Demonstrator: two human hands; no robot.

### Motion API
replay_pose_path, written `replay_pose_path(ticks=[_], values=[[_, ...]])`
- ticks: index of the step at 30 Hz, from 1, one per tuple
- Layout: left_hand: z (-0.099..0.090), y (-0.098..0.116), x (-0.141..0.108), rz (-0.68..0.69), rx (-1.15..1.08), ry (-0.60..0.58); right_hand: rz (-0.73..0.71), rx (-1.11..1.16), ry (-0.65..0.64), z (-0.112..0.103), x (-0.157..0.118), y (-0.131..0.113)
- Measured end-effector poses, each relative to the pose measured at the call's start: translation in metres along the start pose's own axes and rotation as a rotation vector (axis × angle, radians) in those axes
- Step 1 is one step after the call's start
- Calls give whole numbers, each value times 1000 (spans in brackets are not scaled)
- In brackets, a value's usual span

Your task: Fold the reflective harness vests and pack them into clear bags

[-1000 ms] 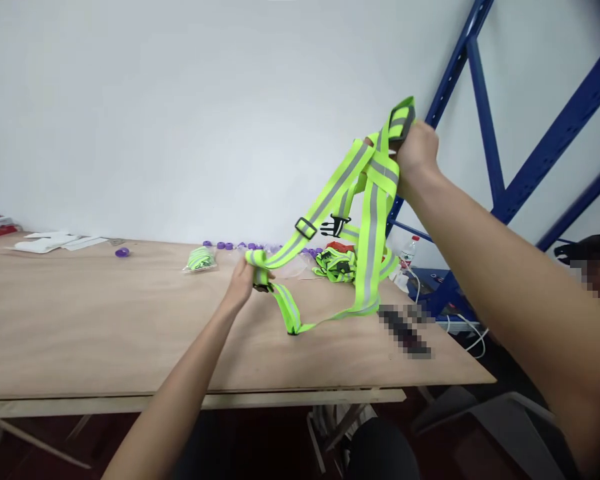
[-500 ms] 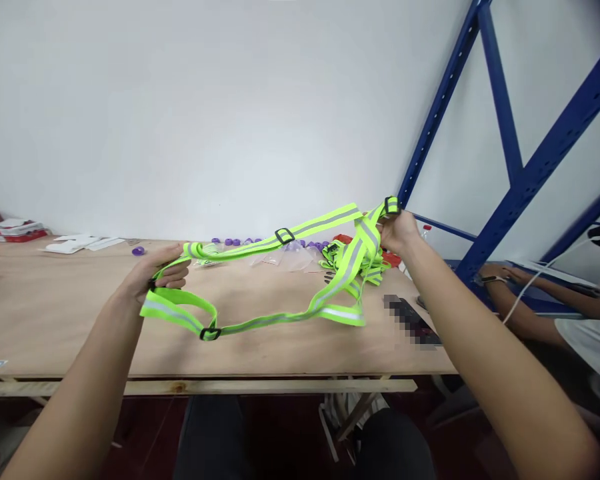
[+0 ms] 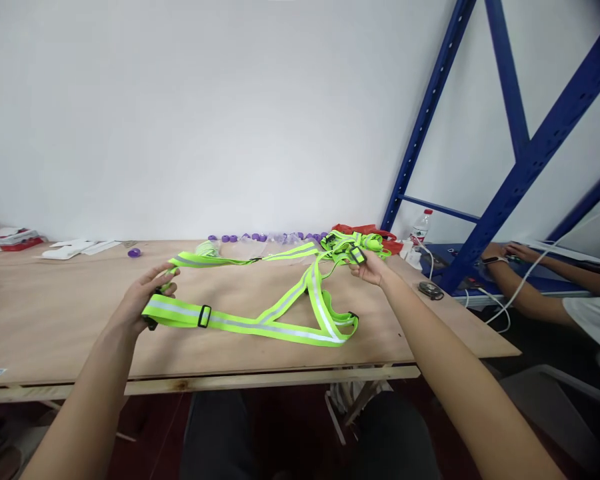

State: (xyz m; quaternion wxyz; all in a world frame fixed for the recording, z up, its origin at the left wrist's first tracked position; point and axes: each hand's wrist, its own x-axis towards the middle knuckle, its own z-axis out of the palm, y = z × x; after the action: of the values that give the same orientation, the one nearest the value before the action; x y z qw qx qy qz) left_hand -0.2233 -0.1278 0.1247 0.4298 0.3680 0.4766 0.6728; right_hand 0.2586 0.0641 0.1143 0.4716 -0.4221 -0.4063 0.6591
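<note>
A neon yellow-green reflective vest made of straps [image 3: 285, 331] stretches between my two hands, low over the wooden table. My left hand [image 3: 147, 293] is closed round its left end, near a black buckle. In my right hand [image 3: 371, 269] a strap is pinched close to a black slider [image 3: 357, 255]. The vest's crossing straps form a triangle near the front of the table, with another black slider [image 3: 205, 316] on the left strap. Just behind my right hand lies a heap of similar neon straps [image 3: 340, 245].
Purple rolls [image 3: 263, 237] and clear plastic bags line the wall. White papers [image 3: 73, 249] and a red-and-white stack [image 3: 10, 239] are at left. A bottle [image 3: 421, 227], a dark oval object [image 3: 431, 290] and a blue rack post [image 3: 425, 120] stand right. Another person's arms [image 3: 525, 280] are beyond.
My right hand has come down and inward, with its end of the vest. The straps have dropped and spread toward the table. My left hand has stayed nearly in place.
</note>
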Motion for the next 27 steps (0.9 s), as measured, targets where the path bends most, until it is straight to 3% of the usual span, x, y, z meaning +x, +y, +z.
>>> replay_pose_path(ticks=[4,11,16,21,24,27], values=[[-21,-31,7,-104,512,91,-2,-56,43,-4,10,23],[-34,-58,18,-8,1131,39,-137,-205,98,-3,-3,56],[-38,-57,6,46,1350,-25,-240,-489,93,-18,-41,70],[-57,-52,-24,-32,1478,148,-291,-1060,20,-31,-72,77],[-66,-54,-38,-117,1474,147,-273,-1148,-62,-34,-81,79],[-76,-63,-43,-70,1483,139,-286,-1168,-65,-34,-84,81]])
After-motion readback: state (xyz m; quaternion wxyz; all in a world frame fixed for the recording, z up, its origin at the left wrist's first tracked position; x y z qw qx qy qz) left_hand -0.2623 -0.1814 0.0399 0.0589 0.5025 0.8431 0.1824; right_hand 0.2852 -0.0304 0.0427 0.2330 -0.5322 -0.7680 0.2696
